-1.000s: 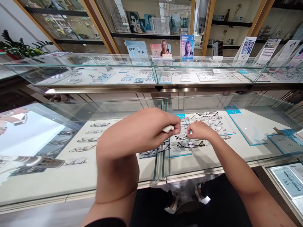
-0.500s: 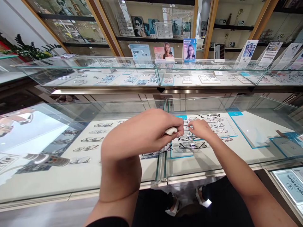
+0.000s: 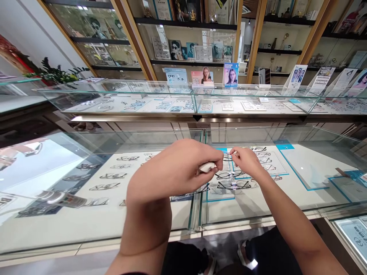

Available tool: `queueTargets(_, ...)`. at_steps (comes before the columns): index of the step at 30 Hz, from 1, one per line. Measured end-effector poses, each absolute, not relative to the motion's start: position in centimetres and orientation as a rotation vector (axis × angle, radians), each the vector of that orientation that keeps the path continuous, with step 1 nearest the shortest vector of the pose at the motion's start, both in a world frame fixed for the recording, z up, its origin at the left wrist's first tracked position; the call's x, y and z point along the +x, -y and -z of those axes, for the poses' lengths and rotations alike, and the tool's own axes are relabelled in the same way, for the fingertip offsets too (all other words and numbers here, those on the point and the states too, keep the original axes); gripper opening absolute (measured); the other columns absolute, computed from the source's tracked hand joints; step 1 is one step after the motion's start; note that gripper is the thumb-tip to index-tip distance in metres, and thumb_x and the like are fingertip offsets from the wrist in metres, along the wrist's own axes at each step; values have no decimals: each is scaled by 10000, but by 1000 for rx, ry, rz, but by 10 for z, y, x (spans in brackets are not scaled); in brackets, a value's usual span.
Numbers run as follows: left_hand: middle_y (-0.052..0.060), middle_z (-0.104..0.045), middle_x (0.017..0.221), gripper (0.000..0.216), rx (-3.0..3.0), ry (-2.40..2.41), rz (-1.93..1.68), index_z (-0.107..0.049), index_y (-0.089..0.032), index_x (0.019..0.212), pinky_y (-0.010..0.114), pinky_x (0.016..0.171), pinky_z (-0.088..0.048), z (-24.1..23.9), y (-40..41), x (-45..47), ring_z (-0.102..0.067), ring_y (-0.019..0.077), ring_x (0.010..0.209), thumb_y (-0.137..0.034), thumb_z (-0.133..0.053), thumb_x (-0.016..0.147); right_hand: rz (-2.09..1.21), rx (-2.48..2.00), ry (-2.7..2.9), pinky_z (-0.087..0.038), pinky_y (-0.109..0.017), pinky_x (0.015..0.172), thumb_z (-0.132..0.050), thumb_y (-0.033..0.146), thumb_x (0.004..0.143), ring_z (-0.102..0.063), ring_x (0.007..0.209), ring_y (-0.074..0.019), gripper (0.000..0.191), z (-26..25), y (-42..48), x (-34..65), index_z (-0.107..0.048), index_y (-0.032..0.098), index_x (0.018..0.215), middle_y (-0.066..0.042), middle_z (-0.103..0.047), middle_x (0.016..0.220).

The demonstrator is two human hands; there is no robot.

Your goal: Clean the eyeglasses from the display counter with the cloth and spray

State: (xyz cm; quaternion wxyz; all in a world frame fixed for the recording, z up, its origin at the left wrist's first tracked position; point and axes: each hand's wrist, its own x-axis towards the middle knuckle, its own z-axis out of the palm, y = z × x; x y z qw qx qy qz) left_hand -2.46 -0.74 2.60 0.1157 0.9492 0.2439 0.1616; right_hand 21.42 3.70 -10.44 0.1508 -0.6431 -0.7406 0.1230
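My left hand (image 3: 183, 168) is bent at the wrist and closed around a small white wad (image 3: 207, 167), which looks like a cloth. Just right of its fingertips, my right hand (image 3: 245, 159) has thumb and fingers pinched together. Between the hands shows part of a pair of eyeglasses (image 3: 227, 157); the right fingertips appear to grip its edge, and the rest is hidden. Both hands are above the glass display counter. Below them, dark-framed eyeglasses (image 3: 234, 185) with a small tag lie in a row with another pair (image 3: 229, 175).
Left of my arm, several eyeglasses (image 3: 113, 175) lie in rows in the counter. Blue-edged panels (image 3: 304, 168) lie to the right. Across the aisle stands a second glass showcase (image 3: 252, 105), with advertising cards (image 3: 231, 74) on top. Shelves (image 3: 186, 23) and a plant (image 3: 54, 72) are behind.
The view has tilted up, so the counters sit lower in the picture. My right fingers have drawn together at the eyeglasses. My left hand keeps its grip on the white wad.
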Motion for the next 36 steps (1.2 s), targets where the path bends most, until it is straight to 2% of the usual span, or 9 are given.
queueTargets(10,4,-717,716,139,2572,-798,-987,-699,-193,801,247,633,-429,-20,-2,-24,-605,116,649,-244,-651,921,-116,-1764,2035,-355,-303,695,-420,269,1037,-721,828,-231,301,106,-49,224,-681,265,1185,-28,-822,925)
queueTargets(16,25,-698,754,238,2136,-981,-1206,-640,-183,746,233,602,-429,24,-41,-22,-595,142,714,-384,-734,833,-70,-1666,2081,-345,-310,692,-383,249,1046,-716,876,-241,331,104,-51,222,-674,234,1203,-61,-814,979)
queueTargets(18,21,-674,747,266,2018,-1013,-1207,-628,-183,732,235,611,-432,49,-54,-25,-579,140,701,-408,-756,794,-83,-1595,2095,-353,-308,701,-387,249,1041,-714,870,-236,324,105,-50,219,-672,233,1196,-52,-812,973)
queueTargets(22,-35,-546,623,337,1703,-1051,-1132,-601,-181,725,225,525,-328,97,-69,-28,-422,88,533,-456,-795,731,-163,-1434,2095,-374,-305,728,-387,238,1026,-710,858,-227,319,108,-44,212,-674,228,1166,-40,-810,974)
queueTargets(24,-39,-540,626,366,1565,-1035,-1124,-592,-180,731,221,522,-318,113,-70,-26,-422,85,534,-462,-821,695,-205,-1374,2083,-390,-303,748,-381,244,1026,-710,863,-221,322,109,-40,209,-677,232,1154,-39,-811,988)
queueTargets(30,-81,-483,554,447,1296,-906,-1054,-538,-201,762,206,492,-283,127,-66,-7,-401,75,496,-418,-896,604,-255,-1303,2059,-411,-302,767,-379,272,1024,-694,822,-211,323,107,-30,202,-687,238,1115,-33,-802,956)
queueTargets(36,-79,-495,565,539,1270,-928,-1067,-547,-197,773,207,487,-266,132,-67,-1,-387,60,491,-517,-927,565,-269,-1292,2083,-417,-297,776,-378,273,1026,-688,824,-207,322,108,-26,198,-685,245,1121,-32,-801,973)
